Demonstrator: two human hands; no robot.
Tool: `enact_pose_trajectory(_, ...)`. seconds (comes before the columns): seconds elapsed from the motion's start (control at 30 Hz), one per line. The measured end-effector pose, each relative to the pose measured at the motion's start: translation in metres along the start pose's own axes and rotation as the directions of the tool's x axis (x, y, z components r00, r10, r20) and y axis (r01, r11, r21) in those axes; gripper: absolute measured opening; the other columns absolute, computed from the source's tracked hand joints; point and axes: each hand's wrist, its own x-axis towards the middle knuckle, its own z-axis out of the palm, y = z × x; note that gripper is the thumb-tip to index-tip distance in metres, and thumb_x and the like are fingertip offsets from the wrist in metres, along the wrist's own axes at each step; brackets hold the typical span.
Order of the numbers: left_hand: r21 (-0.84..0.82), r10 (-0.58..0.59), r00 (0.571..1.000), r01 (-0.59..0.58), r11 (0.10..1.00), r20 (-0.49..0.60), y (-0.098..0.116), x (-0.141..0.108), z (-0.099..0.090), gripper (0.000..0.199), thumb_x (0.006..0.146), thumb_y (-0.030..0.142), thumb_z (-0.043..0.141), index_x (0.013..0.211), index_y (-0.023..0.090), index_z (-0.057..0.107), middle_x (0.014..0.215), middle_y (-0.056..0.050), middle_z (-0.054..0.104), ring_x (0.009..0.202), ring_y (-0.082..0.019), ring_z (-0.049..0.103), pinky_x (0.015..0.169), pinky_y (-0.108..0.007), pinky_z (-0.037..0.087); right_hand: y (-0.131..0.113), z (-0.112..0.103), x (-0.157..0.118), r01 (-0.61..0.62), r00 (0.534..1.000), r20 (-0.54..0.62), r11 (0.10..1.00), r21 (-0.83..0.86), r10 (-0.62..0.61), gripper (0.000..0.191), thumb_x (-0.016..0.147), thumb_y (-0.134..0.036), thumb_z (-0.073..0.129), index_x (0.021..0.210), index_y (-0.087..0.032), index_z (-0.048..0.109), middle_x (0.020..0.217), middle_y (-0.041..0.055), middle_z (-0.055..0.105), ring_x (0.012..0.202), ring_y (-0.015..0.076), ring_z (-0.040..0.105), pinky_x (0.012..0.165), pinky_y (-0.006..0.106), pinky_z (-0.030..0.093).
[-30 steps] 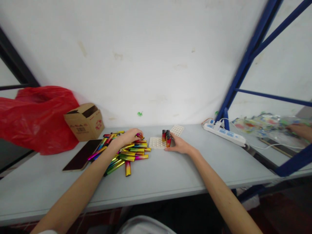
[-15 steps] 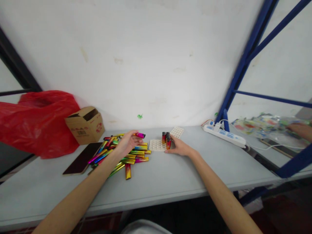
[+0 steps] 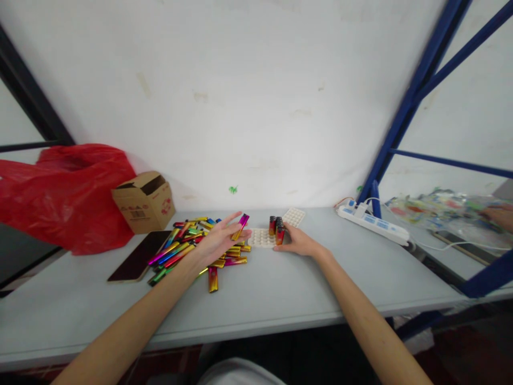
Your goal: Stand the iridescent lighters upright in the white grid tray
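Observation:
My left hand (image 3: 224, 235) holds a magenta and gold shiny cylinder (image 3: 241, 225), tilted upright between its fingers, above the right side of a pile of colourful metallic cylinders (image 3: 176, 254). A few upright red-orange cylinders with dark tops (image 3: 280, 234) stand at the right part of a cream dimpled tray (image 3: 260, 238). Around their right side curl the thumb and fingers of my right hand (image 3: 294, 240). A second cream tray (image 3: 294, 216) lies behind that hand, partly hidden.
At the left are a red plastic bag (image 3: 92, 198), a cardboard box (image 3: 146, 203) and a dark flat tablet (image 3: 138, 256). A white power strip (image 3: 374, 224) lies right, by a blue frame (image 3: 401, 123). Beyond it, another person's hand (image 3: 499, 215) touches clear plastic packaging (image 3: 444, 208).
My left hand has moved right, towards the tray, and turned its cylinder from nearly level to a steep tilt. My right hand stays by the upright cylinders. The view has shifted slightly.

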Motion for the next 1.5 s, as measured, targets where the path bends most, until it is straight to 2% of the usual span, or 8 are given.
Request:
enact_pose_trajectory(0.2, -0.001, -0.015, 0.999, 0.015, 1.000, 0.039, 0.000, -0.003, 0.008, 0.020, 0.086, 0.011, 0.067, 0.105, 0.014, 0.065, 0.102, -0.009, 0.070, 0.091, -0.020, 0.071, 0.086, -0.036, 0.058, 0.001, 0.000, 0.000, -0.011, 1.000, -0.002, 1.000, -0.003, 0.011, 0.079, 0.071, -0.044, 0.086, 0.136, -0.014, 0.053, 0.137, 0.0185, 0.061, 0.124, 0.0352, 0.060, 0.110, 0.053, 0.043)
enact_pose_trajectory(0.37, -0.075, -0.068, 0.988, 0.079, 0.994, 0.139, 0.001, -0.003, 0.008, 0.012, 0.090, 0.024, 0.063, 0.100, 0.020, 0.059, 0.077, -0.001, 0.061, 0.059, -0.011, 0.055, 0.054, -0.023, 0.046, 0.000, 0.000, 0.000, -0.009, 1.000, 0.004, 1.000, -0.001, 0.009, 0.078, 0.073, -0.043, 0.085, 0.137, -0.013, 0.051, 0.136, 0.0188, 0.062, 0.122, 0.0343, 0.061, 0.108, 0.052, 0.045)
enact_pose_trajectory(0.53, -0.016, -0.152, 0.984, 0.155, 0.988, 0.095, 0.000, -0.001, 0.006, 0.038, 0.095, 0.049, 0.048, 0.081, 0.016, 0.059, 0.057, 0.005, 0.035, 0.045, -0.009, 0.034, 0.044, -0.019, 0.033, -0.001, 0.000, -0.001, -0.003, 1.000, 0.004, 1.000, 0.007, 0.003, 0.079, 0.073, -0.043, 0.085, 0.138, -0.014, 0.051, 0.137, 0.0182, 0.061, 0.122, 0.0338, 0.061, 0.109, 0.052, 0.045)
enact_pose_trajectory(0.63, 0.034, -0.154, 0.984, 0.151, 0.988, 0.089, -0.002, 0.000, 0.005, 0.043, 0.095, 0.048, 0.044, 0.065, 0.018, 0.047, 0.054, 0.007, 0.026, 0.042, -0.007, 0.024, 0.040, -0.017, 0.024, 0.000, -0.001, -0.001, -0.008, 1.000, 0.007, 1.000, -0.011, 0.008, 0.078, 0.074, -0.043, 0.085, 0.137, -0.013, 0.051, 0.136, 0.0193, 0.062, 0.121, 0.0341, 0.061, 0.108, 0.052, 0.045)
enact_pose_trajectory(0.8, 0.104, -0.135, 0.990, 0.129, 0.986, 0.052, -0.004, -0.002, 0.004, 0.040, 0.092, 0.044, 0.042, 0.060, 0.020, 0.039, 0.052, 0.008, 0.019, 0.040, -0.006, 0.014, 0.037, -0.016, 0.014, 0.000, 0.000, -0.001, 0.005, 1.000, 0.000, 1.000, -0.012, -0.005, 0.077, 0.074, -0.043, 0.085, 0.137, -0.015, 0.052, 0.136, 0.0181, 0.062, 0.121, 0.0339, 0.061, 0.107, 0.052, 0.046)
enact_pose_trajectory(1.27, 0.128, -0.083, 0.996, 0.079, 0.989, 0.031, -0.004, -0.004, 0.009, 0.038, 0.091, 0.046, 0.044, 0.064, 0.019, 0.043, 0.052, 0.008, 0.022, 0.038, -0.006, 0.017, 0.038, -0.017, 0.015, 0.003, 0.000, -0.001, 0.014, 1.000, 0.010, 1.000, -0.014, -0.014, 0.078, 0.074, -0.045, 0.084, 0.139, -0.015, 0.050, 0.138, 0.0173, 0.061, 0.124, 0.0336, 0.060, 0.110, 0.051, 0.045)
enact_pose_trajectory(1.4, 0.146, -0.078, 0.994, 0.066, 0.987, 0.081, -0.004, -0.005, 0.013, 0.035, 0.091, 0.051, 0.046, 0.078, 0.019, 0.051, 0.053, 0.008, 0.032, 0.038, -0.007, 0.025, 0.038, -0.018, 0.022, 0.002, 0.000, -0.001, 0.004, 1.000, -0.005, 1.000, -0.004, -0.005, 0.080, 0.073, -0.044, 0.085, 0.139, -0.015, 0.050, 0.139, 0.0173, 0.061, 0.124, 0.0342, 0.060, 0.110, 0.053, 0.044)
enact_pose_trajectory(1.5, 0.209, -0.022, 0.992, -0.004, 0.978, 0.124, -0.008, -0.004, 0.020, 0.025, 0.088, 0.043, 0.057, 0.081, 0.021, 0.047, 0.058, 0.006, 0.047, 0.043, -0.009, 0.039, 0.043, -0.021, 0.035, 0.001, 0.000, -0.001, 0.013, 1.000, 0.003, 1.000, -0.008, -0.013, 0.079, 0.073, -0.045, 0.085, 0.138, -0.015, 0.051, 0.138, 0.0174, 0.061, 0.124, 0.0339, 0.060, 0.111, 0.052, 0.044)
